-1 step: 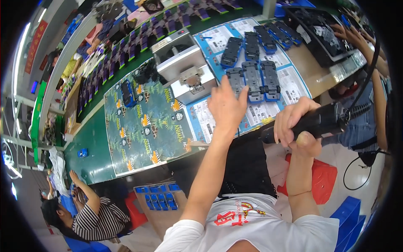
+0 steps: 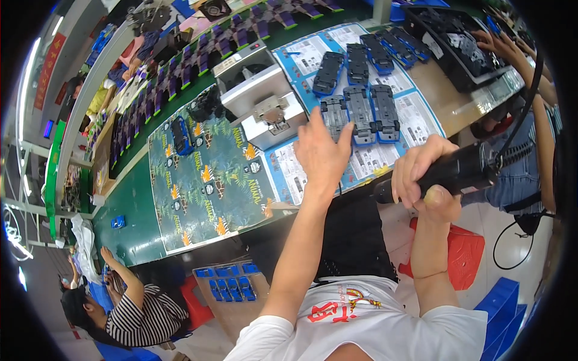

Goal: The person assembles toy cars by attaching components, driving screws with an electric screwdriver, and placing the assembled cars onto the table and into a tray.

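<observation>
My left hand (image 2: 322,156) reaches over the table with thumb and fingers spread around the near end of an upside-down toy car (image 2: 335,113). Whether the fingers touch it is unclear. More blue toy cars lie wheels-up beside it, among them one next to my thumb (image 2: 362,114) and one at the right of that row (image 2: 385,111). My right hand (image 2: 424,171) is wrapped round a black corded electric screwdriver (image 2: 460,171), held in front of the table edge and pointing left.
A metal fixture (image 2: 274,117) stands left of the cars. The black bin (image 2: 415,21) with dark parts is at the far right, where another person's hand reaches in. A single car (image 2: 180,135) lies on the patterned mat (image 2: 235,186). A person in stripes sits at lower left.
My left hand's fingers have shifted slightly left, off the near car's edge. My right hand keeps its hold on the electric screwdriver.
</observation>
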Available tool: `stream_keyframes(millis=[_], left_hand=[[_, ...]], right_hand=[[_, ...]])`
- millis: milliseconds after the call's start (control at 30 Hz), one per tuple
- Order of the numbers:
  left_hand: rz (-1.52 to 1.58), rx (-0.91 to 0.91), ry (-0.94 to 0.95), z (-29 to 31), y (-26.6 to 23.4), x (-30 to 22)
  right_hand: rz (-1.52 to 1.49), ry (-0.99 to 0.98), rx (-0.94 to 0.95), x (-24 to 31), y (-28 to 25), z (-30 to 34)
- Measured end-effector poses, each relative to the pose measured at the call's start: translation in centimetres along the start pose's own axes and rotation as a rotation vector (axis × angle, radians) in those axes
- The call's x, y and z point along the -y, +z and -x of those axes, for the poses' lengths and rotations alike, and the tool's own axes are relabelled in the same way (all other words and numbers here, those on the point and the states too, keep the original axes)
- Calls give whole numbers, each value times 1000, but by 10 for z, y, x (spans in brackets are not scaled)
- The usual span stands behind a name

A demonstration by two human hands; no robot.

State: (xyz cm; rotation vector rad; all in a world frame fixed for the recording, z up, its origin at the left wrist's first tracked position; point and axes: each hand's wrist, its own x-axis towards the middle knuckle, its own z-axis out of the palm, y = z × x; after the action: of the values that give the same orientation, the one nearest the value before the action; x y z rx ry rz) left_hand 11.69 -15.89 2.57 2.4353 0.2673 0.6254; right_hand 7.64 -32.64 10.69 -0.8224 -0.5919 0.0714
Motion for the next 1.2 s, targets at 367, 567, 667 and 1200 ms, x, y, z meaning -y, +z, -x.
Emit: stream_keyframes(millis=[367,567,667,1200], left_hand=[[1146,-58,-243,48,-46,32],[1415,-45,-633,55,-102,83],[1419,-29,-696,55,-94,92],[1411,-43,-487,63,-78,102]], right_hand=[[18,-162,111,-6,-7,-28],[-25,-310,94,-60,46,-91],[-39,-296,-46,-86,81,-121],[509,-46,109,-114,109,-147]])
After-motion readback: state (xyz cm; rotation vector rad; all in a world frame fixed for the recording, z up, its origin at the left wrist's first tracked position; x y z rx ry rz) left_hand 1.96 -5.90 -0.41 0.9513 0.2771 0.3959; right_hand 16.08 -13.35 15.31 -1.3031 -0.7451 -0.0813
